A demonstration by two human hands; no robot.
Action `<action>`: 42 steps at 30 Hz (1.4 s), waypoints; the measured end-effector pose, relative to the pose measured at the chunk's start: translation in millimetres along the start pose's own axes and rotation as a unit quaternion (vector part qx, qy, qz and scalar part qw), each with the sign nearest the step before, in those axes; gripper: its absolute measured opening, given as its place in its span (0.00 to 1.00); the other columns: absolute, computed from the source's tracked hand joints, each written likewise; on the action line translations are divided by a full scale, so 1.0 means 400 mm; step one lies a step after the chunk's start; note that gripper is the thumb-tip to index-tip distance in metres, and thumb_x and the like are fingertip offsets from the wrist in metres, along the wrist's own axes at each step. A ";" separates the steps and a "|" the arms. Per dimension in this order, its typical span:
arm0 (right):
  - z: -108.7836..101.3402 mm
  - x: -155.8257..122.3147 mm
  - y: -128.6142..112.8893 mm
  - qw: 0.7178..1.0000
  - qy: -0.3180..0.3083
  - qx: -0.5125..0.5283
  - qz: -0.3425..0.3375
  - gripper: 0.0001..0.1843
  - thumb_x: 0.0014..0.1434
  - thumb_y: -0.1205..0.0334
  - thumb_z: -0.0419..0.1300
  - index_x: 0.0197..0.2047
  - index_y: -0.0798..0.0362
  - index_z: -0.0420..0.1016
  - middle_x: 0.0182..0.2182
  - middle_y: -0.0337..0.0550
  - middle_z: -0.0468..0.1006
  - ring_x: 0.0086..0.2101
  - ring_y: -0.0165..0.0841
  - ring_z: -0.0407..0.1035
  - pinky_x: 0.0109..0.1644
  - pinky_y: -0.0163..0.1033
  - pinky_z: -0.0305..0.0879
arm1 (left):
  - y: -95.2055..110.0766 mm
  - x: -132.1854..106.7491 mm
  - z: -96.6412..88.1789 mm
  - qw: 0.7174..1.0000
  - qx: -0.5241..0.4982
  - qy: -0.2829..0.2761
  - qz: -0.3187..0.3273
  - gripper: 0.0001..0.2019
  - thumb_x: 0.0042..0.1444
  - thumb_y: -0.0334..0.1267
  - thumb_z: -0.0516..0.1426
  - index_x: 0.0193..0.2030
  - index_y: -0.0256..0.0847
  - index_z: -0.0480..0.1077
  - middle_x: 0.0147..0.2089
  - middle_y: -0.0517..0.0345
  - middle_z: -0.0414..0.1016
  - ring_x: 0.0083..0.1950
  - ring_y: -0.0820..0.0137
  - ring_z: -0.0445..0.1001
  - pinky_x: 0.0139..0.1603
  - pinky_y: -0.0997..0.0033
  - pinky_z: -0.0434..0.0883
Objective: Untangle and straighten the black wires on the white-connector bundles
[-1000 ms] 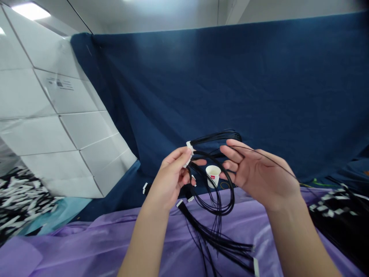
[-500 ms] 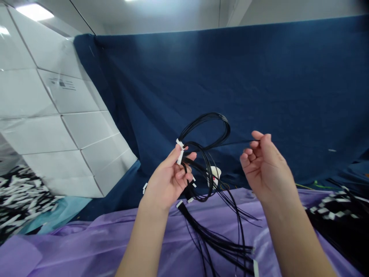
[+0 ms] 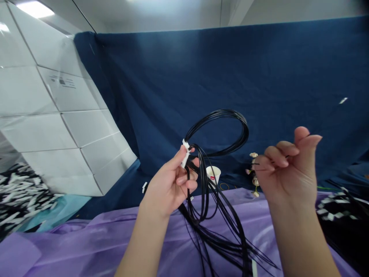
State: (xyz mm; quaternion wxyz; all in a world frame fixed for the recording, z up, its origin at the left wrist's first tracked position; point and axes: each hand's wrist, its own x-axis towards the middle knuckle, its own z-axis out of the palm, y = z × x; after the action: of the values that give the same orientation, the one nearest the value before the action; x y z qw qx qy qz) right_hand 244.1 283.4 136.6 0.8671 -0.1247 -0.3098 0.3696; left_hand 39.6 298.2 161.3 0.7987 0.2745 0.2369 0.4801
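Left hand [image 3: 170,181] pinching white connectors [image 3: 185,159], right hand [image 3: 290,175] gripping seemingly one wire [image 3: 256,164]

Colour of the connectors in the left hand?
White; the connectors show best in the head view.

Apparently a wiring workshop; white boxes [image 3: 36,132] in stacks; piles of connector-ended cables [image 3: 21,194]

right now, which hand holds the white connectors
The left hand, pinching the white connectors; the right hand, apart from them, has a thin black wire.
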 end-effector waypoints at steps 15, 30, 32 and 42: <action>-0.003 -0.005 -0.037 0.997 -0.025 0.049 0.062 0.14 0.45 0.53 0.78 0.32 0.44 0.80 0.15 0.26 0.61 0.15 0.21 0.53 0.19 0.32 0.58 | -0.009 0.013 -0.021 0.994 0.096 0.004 0.056 0.08 0.67 0.41 0.56 0.41 0.39 0.70 0.26 0.61 0.71 0.14 0.86 0.53 0.16 0.84 0.63; 0.012 -0.069 -0.012 0.840 -0.196 -0.476 -0.173 0.07 0.55 0.67 0.70 0.36 0.45 0.85 0.21 0.32 0.78 0.17 0.21 0.64 0.20 0.28 0.58 | -0.032 0.020 -0.028 0.937 0.303 -0.026 0.173 0.12 0.62 0.46 0.60 0.39 0.39 0.69 0.28 0.58 0.77 0.16 0.84 0.53 0.19 0.81 0.67; 0.014 -0.068 -0.008 0.824 -0.206 -0.496 -0.180 0.05 0.56 0.67 0.70 0.33 0.46 0.84 0.20 0.31 0.77 0.18 0.21 0.64 0.21 0.28 0.58 | -0.033 0.020 -0.028 0.932 0.315 -0.030 0.175 0.13 0.61 0.47 0.60 0.38 0.38 0.69 0.28 0.58 0.77 0.16 0.84 0.53 0.19 0.81 0.67; 0.020 -0.075 -0.005 0.802 -0.221 -0.524 -0.181 0.05 0.57 0.65 0.68 0.29 0.48 0.83 0.20 0.32 0.77 0.19 0.22 0.63 0.22 0.30 0.58 | -0.032 0.014 -0.026 0.923 0.340 -0.043 0.173 0.15 0.60 0.49 0.62 0.42 0.38 0.72 0.27 0.58 0.77 0.17 0.83 0.55 0.19 0.83 0.64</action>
State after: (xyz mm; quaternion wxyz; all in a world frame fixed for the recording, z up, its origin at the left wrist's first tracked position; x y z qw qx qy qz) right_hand 224.3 260.2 130.4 0.6287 -0.4170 -0.6564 0.0047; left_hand 43.4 300.4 144.6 0.5714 0.5866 0.2997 0.4894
